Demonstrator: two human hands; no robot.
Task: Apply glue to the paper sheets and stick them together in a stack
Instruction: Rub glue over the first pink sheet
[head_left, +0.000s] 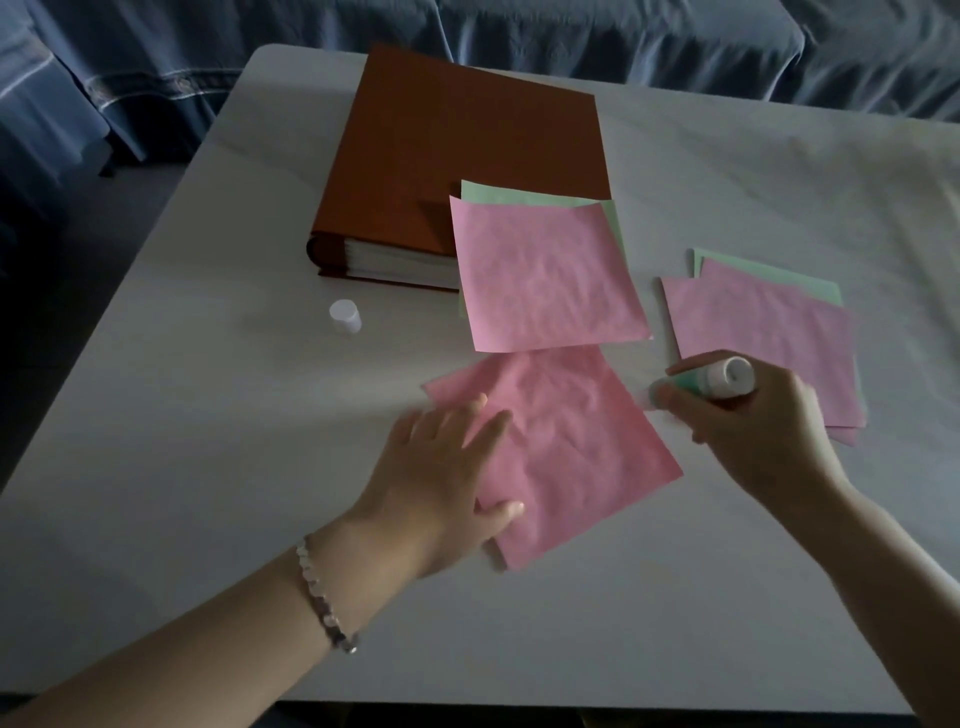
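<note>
A single pink paper sheet (566, 452) lies on the white table (182, 441) in front of me. My left hand (447, 478) presses flat on its left part, fingers straight. My right hand (753, 421) grips an uncapped glue stick (727, 376), held just off the sheet's right corner. Behind it a pink sheet on a green one (545, 275) leans partly on a book. A pile of pink and green sheets (763, 327) lies at the right, partly hidden by my right hand.
A thick brown book (467, 150) lies at the back middle of the table. The white glue cap (345, 316) stands on the table left of the sheets. Blue cloth (623, 36) hangs behind the table's far edge.
</note>
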